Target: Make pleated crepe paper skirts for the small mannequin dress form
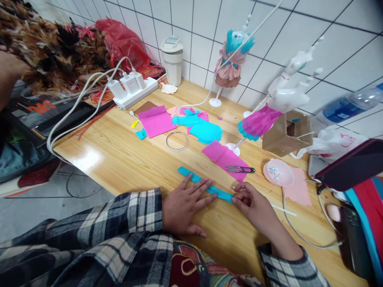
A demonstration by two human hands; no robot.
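Observation:
A narrow blue crepe paper strip (220,193) lies slantwise on the wooden table in front of me. Across it my left hand (187,203) lies flat, fingers spread, pressing its left and middle parts. My right hand (249,203) pinches the strip's right end between thumb and index finger, the other fingers curled. Just beyond, black thread snips (240,169) rest on a magenta paper piece (220,155). Further off are a metal ring (177,140), cut blue paper pieces (206,130) and a larger magenta sheet (157,120).
Small mannequin stands, one with a magenta and blue paper skirt (260,121), one dressed figure (231,59), stand near the tiled wall. On the right are a pink bowl of beads (278,172), a cardboard box (284,133) and a phone (351,165). A power strip (137,93) with cables sits left.

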